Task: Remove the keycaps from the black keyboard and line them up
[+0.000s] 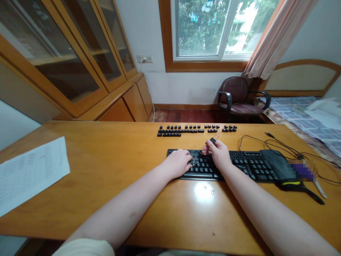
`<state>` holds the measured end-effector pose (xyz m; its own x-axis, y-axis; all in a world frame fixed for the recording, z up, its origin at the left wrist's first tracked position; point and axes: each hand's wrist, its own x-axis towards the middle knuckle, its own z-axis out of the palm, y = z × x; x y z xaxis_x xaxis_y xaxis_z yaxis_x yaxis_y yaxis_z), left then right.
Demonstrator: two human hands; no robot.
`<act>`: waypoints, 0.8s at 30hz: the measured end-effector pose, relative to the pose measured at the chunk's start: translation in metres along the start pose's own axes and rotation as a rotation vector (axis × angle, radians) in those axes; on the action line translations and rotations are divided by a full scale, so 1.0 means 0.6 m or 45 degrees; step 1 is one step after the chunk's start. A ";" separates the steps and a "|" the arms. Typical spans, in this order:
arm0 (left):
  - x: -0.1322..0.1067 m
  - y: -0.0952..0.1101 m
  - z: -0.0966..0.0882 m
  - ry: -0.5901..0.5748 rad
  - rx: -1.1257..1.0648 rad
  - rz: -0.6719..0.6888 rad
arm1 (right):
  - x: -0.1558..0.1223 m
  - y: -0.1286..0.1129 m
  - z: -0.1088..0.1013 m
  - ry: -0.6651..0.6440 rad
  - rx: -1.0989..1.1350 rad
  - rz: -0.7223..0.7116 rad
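Observation:
A black keyboard lies on the wooden desk. My left hand rests curled on the keyboard's left part, fingers pressed on the keys. My right hand sits over the middle of the keyboard and pinches a thin wire keycap puller with a small black keycap at its tip. Rows of removed black keycaps are laid out on the desk behind the keyboard.
A printed paper sheet lies at the desk's left. A dark cloth, black cables and a black-and-yellow tool sit at the right. Beyond the desk are wooden cabinets, a brown armchair and a bed.

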<state>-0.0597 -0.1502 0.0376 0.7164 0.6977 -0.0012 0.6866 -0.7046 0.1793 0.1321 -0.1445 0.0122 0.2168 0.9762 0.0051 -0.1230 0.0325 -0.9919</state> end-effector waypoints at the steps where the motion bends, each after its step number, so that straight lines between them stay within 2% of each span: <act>1: -0.005 0.000 0.005 0.036 -0.005 -0.004 | 0.000 0.000 0.002 -0.005 -0.016 0.006; 4: -0.014 0.002 0.015 0.100 0.008 -0.024 | 0.000 0.001 0.006 -0.018 -0.069 0.020; 9: -0.015 0.007 0.019 0.065 0.076 0.019 | 0.001 0.002 0.010 -0.028 -0.116 0.007; 14: -0.023 -0.004 0.016 0.059 0.084 0.009 | 0.002 0.008 0.024 -0.011 -0.035 0.051; 21: -0.043 -0.025 -0.016 -0.073 0.026 -0.145 | -0.006 0.013 0.068 -0.102 0.049 0.100; 24: -0.033 -0.021 -0.030 -0.073 -0.101 -0.276 | -0.011 0.001 0.065 -0.216 -0.113 -0.009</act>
<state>-0.0845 -0.1529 0.0532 0.5605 0.8217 -0.1035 0.8149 -0.5250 0.2456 0.0927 -0.1422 0.0168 0.0502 0.9984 0.0257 -0.0344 0.0274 -0.9990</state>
